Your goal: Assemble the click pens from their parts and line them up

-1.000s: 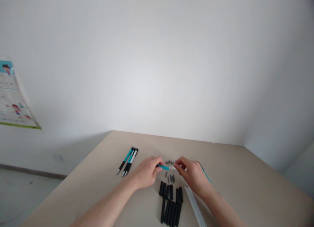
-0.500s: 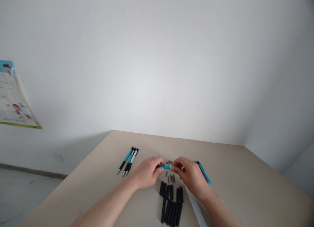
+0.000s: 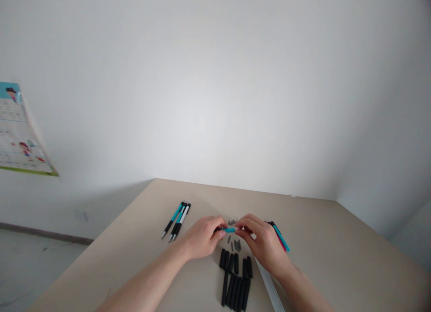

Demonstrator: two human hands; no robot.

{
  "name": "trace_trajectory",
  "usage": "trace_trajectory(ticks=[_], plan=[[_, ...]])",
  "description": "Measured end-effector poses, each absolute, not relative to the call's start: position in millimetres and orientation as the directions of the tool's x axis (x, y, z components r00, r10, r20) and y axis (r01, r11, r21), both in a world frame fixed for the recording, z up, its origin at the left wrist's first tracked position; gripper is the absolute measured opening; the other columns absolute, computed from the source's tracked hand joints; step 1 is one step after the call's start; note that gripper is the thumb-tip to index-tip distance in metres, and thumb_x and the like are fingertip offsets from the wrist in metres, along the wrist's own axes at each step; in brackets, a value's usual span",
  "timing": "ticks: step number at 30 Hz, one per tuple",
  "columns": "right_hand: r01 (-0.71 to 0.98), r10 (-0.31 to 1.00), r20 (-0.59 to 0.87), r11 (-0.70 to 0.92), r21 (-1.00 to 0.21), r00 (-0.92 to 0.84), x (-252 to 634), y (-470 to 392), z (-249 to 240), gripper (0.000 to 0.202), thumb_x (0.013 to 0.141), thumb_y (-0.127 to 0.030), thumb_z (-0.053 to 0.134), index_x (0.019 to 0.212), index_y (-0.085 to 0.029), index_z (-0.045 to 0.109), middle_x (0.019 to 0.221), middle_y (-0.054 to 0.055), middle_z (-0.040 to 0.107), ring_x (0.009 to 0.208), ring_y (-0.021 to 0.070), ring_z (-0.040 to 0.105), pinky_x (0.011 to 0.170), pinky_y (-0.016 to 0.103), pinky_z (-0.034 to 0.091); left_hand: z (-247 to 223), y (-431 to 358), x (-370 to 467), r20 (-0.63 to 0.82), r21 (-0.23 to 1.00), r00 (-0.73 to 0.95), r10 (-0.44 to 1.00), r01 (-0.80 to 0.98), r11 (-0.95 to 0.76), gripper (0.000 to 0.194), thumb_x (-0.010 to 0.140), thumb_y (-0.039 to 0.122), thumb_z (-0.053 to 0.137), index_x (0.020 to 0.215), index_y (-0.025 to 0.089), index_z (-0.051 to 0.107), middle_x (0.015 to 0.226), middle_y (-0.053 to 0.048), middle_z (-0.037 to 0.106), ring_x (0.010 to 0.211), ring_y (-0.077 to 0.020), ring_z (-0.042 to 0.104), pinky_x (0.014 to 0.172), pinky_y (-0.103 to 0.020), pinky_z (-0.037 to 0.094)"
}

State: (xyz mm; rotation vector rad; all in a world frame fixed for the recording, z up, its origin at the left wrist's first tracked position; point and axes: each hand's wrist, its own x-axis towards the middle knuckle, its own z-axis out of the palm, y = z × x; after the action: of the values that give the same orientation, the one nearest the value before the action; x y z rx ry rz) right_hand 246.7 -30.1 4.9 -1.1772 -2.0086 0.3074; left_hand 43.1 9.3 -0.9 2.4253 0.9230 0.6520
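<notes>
Between my two hands a blue pen barrel (image 3: 229,230) lies level, a little above the table. My left hand (image 3: 206,235) is closed round its left end. With pinched fingers my right hand (image 3: 258,238) grips the right end, where a whitish part shows; the fingertips hide most of it. Small metal pen tips (image 3: 232,222) lie just behind the barrel. Several springs (image 3: 237,245) rest on the table in front of it. Nearer me are rows of black rubber grips (image 3: 237,289). White refills (image 3: 270,287) lie beside my right forearm.
Three assembled pens (image 3: 177,221), blue and white with black grips, lie at the left of the table (image 3: 134,258). Blue and red barrels (image 3: 281,238) lie right of my right hand, partly covered by it. A wall stands behind the table, with a poster (image 3: 25,137) at left.
My right hand has shifted very slightly to the right, still pinching the barrel's end. My left hand keeps its hold, and the things on the table lie as before.
</notes>
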Motion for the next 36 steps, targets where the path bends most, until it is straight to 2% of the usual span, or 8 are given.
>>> trace_trajectory(ticks=[10, 14, 17, 19, 23, 30, 33, 36], plan=[[0.651, 0.806, 0.519, 0.56, -0.512, -0.285, 246.3, -32.9, 7.3, 0.015, 0.091, -0.026, 0.05, 0.087, -0.021, 0.064, 0.083, 0.005, 0.067, 0.076, 0.0157, 0.061, 0.068, 0.025, 0.047, -2.7, 10.3, 43.1, 0.267, 0.583, 0.677, 0.686, 0.453, -0.674, 0.013, 0.091, 0.018, 0.043, 0.093, 0.02, 0.056, 0.085, -0.002, 0.067, 0.081, -0.0169, 0.06, 0.071, -0.024, 0.042], [0.693, 0.824, 0.502, 0.522, -0.496, -0.262, 250.9, -32.3, 9.1, 0.017, 0.091, -0.025, 0.048, 0.088, -0.021, 0.064, 0.081, 0.003, 0.066, 0.067, 0.0139, 0.059, 0.062, 0.024, 0.044, -3.2, 10.3, 42.9, 0.297, 0.582, 0.677, 0.673, 0.43, -0.69, 0.013, 0.092, 0.018, 0.042, 0.091, 0.02, 0.054, 0.084, -0.001, 0.066, 0.081, -0.0163, 0.06, 0.073, -0.024, 0.042], [0.79, 0.884, 0.423, 0.399, -0.466, -0.197, 259.8, -30.9, 12.8, 0.018, 0.088, -0.026, 0.049, 0.085, -0.021, 0.066, 0.075, 0.002, 0.067, 0.061, 0.0139, 0.057, 0.059, 0.025, 0.041, -3.6, 10.3, 42.5, 0.31, 0.601, 0.679, 0.665, 0.403, -0.691, 0.011, 0.093, 0.018, 0.039, 0.093, 0.02, 0.05, 0.086, -0.001, 0.066, 0.082, -0.016, 0.061, 0.072, -0.023, 0.042], [0.849, 0.929, 0.317, 0.316, -0.423, -0.188, 266.4, -30.3, 14.7, 0.016, 0.084, -0.025, 0.052, 0.079, -0.021, 0.067, 0.07, 0.002, 0.067, 0.063, 0.0156, 0.059, 0.061, 0.025, 0.04, -3.5, 10.2, 42.0, 0.307, 0.626, 0.684, 0.662, 0.379, -0.682, 0.011, 0.095, 0.018, 0.036, 0.097, 0.02, 0.047, 0.088, -0.002, 0.067, 0.084, -0.0164, 0.062, 0.073, -0.023, 0.042], [0.904, 0.961, 0.139, 0.271, -0.33, -0.237, 272.3, -31.5, 14.4, 0.014, 0.077, -0.019, 0.055, 0.075, -0.022, 0.069, 0.068, 0.002, 0.069, 0.068, 0.0183, 0.062, 0.065, 0.027, 0.04, -3.0, 9.8, 40.8, 0.311, 0.65, 0.69, 0.653, 0.347, -0.676, 0.01, 0.096, 0.018, 0.033, 0.1, 0.02, 0.042, 0.088, -0.004, 0.067, 0.085, -0.0171, 0.062, 0.076, -0.024, 0.042], [0.91, 0.963, 0.101, 0.27, -0.315, -0.251, 266.5, -30.5, 11.3, 0.019, 0.076, -0.018, 0.057, 0.086, -0.024, 0.071, 0.074, 0.002, 0.07, 0.076, 0.0205, 0.061, 0.071, 0.029, 0.039, -2.8, 10.5, 40.6, 0.349, 0.592, 0.667, 0.658, 0.388, -0.707, 0.011, 0.092, 0.016, 0.038, 0.095, 0.019, 0.047, 0.091, -0.005, 0.065, 0.081, -0.0166, 0.06, 0.073, -0.024, 0.043], [0.929, 0.971, 0.083, 0.241, -0.281, -0.226, 269.9, -30.4, 14.7, 0.015, 0.074, -0.017, 0.056, 0.077, -0.02, 0.07, 0.07, 0.003, 0.069, 0.072, 0.0188, 0.06, 0.066, 0.027, 0.037, -3.9, 11.3, 41.0, 0.37, 0.586, 0.666, 0.648, 0.373, -0.719, 0.017, 0.091, 0.013, 0.038, 0.101, 0.018, 0.051, 0.086, -0.004, 0.064, 0.079, -0.0163, 0.06, 0.073, -0.024, 0.044], [0.948, 0.978, -0.009, 0.198, -0.248, -0.206, 279.1, -33.4, 21.0, 0.012, 0.069, -0.016, 0.057, 0.063, -0.016, 0.068, 0.062, 0.004, 0.065, 0.062, 0.0154, 0.056, 0.056, 0.024, 0.033, -5.2, 11.8, 40.9, 0.402, 0.553, 0.679, 0.614, 0.355, -0.754, 0.031, 0.09, 0.009, 0.038, 0.116, 0.019, 0.052, 0.081, -0.003, 0.063, 0.08, -0.0164, 0.058, 0.077, -0.025, 0.044]])
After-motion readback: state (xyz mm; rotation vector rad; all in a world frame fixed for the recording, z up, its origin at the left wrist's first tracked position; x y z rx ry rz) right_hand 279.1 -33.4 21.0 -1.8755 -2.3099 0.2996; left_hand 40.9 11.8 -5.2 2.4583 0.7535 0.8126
